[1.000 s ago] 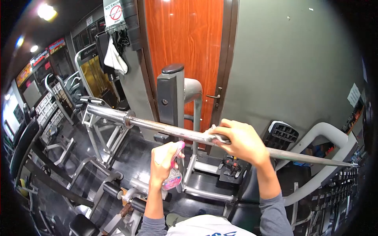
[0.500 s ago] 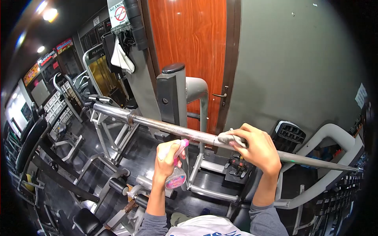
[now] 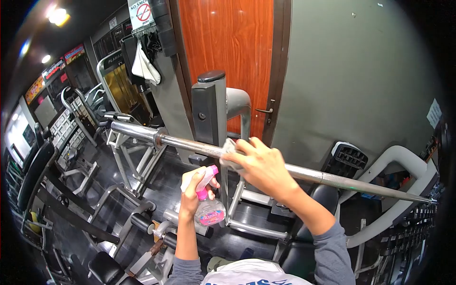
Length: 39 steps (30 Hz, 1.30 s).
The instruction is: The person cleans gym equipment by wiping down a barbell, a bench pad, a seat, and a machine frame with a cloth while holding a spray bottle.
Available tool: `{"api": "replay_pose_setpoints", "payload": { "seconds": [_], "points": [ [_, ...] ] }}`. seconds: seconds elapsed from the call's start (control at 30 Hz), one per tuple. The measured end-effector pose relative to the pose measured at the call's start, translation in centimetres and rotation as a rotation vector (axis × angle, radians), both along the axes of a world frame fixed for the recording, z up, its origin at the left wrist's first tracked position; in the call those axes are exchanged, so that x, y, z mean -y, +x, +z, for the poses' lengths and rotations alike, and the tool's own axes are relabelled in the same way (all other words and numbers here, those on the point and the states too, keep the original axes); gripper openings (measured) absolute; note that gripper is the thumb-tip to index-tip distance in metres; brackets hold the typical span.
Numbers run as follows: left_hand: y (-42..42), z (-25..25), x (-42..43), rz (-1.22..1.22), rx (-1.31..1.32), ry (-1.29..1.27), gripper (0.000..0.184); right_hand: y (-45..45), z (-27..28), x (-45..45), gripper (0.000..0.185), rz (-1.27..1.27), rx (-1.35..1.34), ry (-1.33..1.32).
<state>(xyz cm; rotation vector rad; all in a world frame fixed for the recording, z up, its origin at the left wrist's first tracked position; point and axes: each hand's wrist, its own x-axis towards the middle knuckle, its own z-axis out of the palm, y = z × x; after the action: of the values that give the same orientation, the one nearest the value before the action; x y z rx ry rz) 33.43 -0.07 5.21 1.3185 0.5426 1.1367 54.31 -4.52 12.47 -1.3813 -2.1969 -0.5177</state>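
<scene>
A long metal barbell (image 3: 190,146) lies across the view, sloping down to the right in front of a grey rack post (image 3: 206,111). My right hand (image 3: 261,166) is closed around a pale cloth (image 3: 232,154), which is pressed against the bar and wrapped partly over it. Below the bar, my left hand (image 3: 192,190) grips a spray bottle (image 3: 210,211) by its neck. The bottle is clear, with a pink and white trigger head and a pink label, and it is held upright, apart from the bar.
Behind the rack stands a wooden door (image 3: 228,61) with a metal handle (image 3: 266,111). Gym machines fill the left side, and a padded black bench (image 3: 304,254) is at the lower right. Dumbbells (image 3: 403,237) line a rack at the far right. White cloth (image 3: 145,66) hangs by the door.
My right hand has slid the cloth leftward along the bar, towards the rack post. My left hand with the spray bottle has shifted slightly left and stays below the bar.
</scene>
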Motion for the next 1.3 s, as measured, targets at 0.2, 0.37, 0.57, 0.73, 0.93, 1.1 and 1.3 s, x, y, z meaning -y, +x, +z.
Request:
{"api": "replay_pose_setpoints", "payload": {
  "seconds": [0.2,0.37,0.57,0.73,0.93,1.1,1.3],
  "points": [
    [-1.2,-0.8,-0.5,-0.087,0.005,-0.028,0.046,3.3,0.1,6.8,0.029,-0.223,-0.005,-0.117],
    [-2.2,-0.3,-0.9,-0.111,-0.005,-0.039,0.048,1.0,-1.7,5.2,0.031,-0.273,0.029,0.117],
    [-2.6,1.3,-0.9,-0.134,-0.023,0.014,0.049,-4.5,-4.5,-0.7,0.030,-0.193,-0.061,0.289],
    [-4.2,0.8,-1.8,-0.153,-0.011,0.005,0.048,-4.3,-6.2,2.1,0.048,-0.389,-0.271,0.393],
    [-5.2,0.2,-2.4,-0.239,-0.047,-0.004,0.046,-3.6,-12.8,4.4,0.039,-0.624,-0.955,0.477],
    [-5.8,0.0,-2.7,-0.340,-0.039,-0.041,0.044,-6.2,-15.0,2.2,0.038,-0.231,-2.198,0.194],
    [-6.3,0.1,-3.2,-0.408,-0.080,-0.035,0.045,-11.8,-10.3,-1.9,0.042,0.147,-2.435,0.094]
  ]
}}
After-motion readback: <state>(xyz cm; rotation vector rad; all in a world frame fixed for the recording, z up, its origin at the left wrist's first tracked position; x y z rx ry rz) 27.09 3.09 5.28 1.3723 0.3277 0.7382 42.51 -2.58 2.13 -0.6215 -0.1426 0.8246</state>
